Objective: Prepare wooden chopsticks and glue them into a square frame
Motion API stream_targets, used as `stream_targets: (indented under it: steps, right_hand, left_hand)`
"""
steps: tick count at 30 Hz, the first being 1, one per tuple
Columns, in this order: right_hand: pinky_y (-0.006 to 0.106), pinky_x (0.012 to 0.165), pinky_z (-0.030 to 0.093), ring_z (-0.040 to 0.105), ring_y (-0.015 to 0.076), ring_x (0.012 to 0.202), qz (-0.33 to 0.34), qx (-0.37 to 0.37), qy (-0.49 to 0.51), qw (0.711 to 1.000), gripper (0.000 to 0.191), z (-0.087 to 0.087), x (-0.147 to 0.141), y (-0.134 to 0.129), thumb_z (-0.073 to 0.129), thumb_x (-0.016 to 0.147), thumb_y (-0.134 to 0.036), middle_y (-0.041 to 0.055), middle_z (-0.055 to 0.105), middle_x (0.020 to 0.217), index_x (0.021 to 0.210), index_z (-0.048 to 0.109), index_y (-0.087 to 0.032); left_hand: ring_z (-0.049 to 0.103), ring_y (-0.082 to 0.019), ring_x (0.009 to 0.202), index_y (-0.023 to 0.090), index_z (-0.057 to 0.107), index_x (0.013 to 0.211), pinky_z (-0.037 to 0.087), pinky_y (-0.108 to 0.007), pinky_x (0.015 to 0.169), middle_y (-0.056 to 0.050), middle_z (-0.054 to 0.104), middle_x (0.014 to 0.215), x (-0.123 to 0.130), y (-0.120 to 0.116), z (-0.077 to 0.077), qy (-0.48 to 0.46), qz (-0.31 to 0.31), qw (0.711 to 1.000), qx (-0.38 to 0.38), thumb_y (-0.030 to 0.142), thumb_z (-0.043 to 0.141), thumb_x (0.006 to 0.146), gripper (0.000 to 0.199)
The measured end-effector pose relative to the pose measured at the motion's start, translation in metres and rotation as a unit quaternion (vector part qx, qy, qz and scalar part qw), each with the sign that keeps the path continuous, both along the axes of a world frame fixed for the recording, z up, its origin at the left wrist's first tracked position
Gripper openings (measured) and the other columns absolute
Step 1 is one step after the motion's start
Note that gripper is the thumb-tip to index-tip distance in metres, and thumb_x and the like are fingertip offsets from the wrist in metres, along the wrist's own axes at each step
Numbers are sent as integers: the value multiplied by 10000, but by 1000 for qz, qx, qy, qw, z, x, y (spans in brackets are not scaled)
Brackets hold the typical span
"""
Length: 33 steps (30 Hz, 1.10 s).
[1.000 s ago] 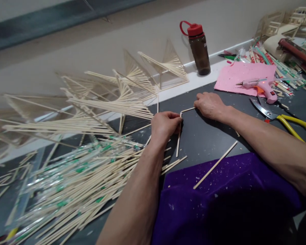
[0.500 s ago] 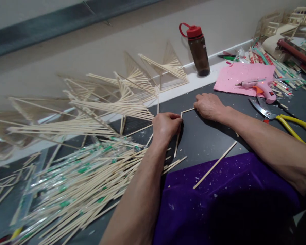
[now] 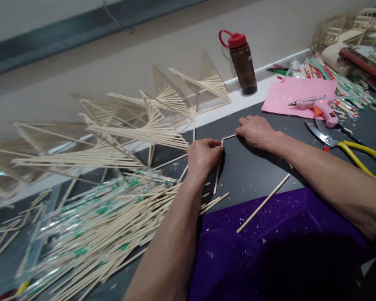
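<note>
My left hand (image 3: 206, 155) is closed, its thumb and fingers pinching a thin wooden stick (image 3: 217, 177) near its upper end on the dark table. At that end a second wooden stick (image 3: 228, 136) meets it, forming a corner. The far part of this second stick runs under the fingers of my right hand (image 3: 256, 130), which are curled down on it, so its other end is hidden. One loose wooden stick (image 3: 263, 203) lies partly on the purple cloth (image 3: 219, 251) in front of me.
Left of my forearm lie many sticks (image 3: 122, 234) and plastic wrappers (image 3: 103, 205). Twisted stick models (image 3: 138, 133) line the wall. A bottle (image 3: 245, 69) stands behind. At right are a pink glue gun (image 3: 327, 110) on a pink pad (image 3: 278, 98) and yellow-handled shears (image 3: 357, 156).
The view has shifted very slightly. Both hands keep their hold on the two sticks, with no clear movement between them.
</note>
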State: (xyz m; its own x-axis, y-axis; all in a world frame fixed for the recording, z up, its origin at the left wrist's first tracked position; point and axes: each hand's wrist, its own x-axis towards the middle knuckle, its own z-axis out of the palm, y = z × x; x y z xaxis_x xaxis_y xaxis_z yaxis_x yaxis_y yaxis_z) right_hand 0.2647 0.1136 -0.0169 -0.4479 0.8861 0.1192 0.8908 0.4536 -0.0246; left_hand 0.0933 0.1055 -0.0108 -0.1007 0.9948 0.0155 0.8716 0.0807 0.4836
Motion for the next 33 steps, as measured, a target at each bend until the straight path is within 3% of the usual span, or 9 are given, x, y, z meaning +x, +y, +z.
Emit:
stream_targets:
  steps: [11, 25, 33]
  right_hand:
    - [359, 728, 384, 539, 255, 969, 3, -10, 13, 1000, 417, 3, -1, -2, 323, 881, -81, 168, 628, 1111, 1060, 694, -144]
    - [338, 735, 389, 538, 251, 993, -2, -20, -5, 1000, 385, 4, -3, -2, 338, 898, -84, 166, 616, 1113, 1066, 681, -134]
    - [337, 718, 381, 537, 246, 979, 3, -27, 0, 1000, 379, 5, -4, -1, 348, 891, -77, 164, 618, 1100, 1048, 689, -132]
  left_hand:
    - [570, -154, 457, 154, 770, 827, 446, -237, 559, 4, 553, 418, 2, 3, -1, -25, 9, 1000, -3, 182, 644, 667, 206]
    - [651, -165, 604, 153, 773, 905, 478, -214, 646, -20, 648, 519, 9, 0, 7, 54, -10, 998, -13, 191, 590, 716, 266]
    - [653, -173, 595, 139, 765, 928, 498, -243, 646, -25, 654, 541, 3, 4, -2, 25, -18, 1000, -6, 207, 593, 706, 289]
